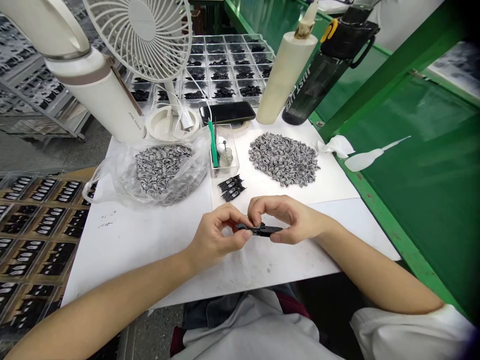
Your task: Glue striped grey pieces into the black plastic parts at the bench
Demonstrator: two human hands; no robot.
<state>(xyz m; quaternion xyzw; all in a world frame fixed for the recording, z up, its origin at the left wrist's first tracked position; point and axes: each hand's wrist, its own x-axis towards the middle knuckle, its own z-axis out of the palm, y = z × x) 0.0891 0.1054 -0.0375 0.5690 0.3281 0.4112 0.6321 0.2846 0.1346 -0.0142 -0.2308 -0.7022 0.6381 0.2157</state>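
Note:
Between both hands, above the front of the white table (150, 240), is a slim black plastic part (265, 230). My left hand (221, 230) pinches its left end between thumb and fingers. At the other end, my right hand (288, 217) grips it, thumb below and fingertips on its top; any small piece under them is hidden. Just beyond the hands lie a few similar black parts (231, 188) with grey oval inserts. A heap of small grey pieces (284, 159) is spread behind my right hand. More grey pieces (161, 167) fill an open clear plastic bag (123, 175) to the left.
A small clear box (225, 167) holds a green-handled tool (213, 145) and a little jar. Behind stand a white fan (142, 25), a phone (228, 112), bottles (285, 75) and a compartment tray (221, 72) of black parts. A green frame (375, 215) borders the right side.

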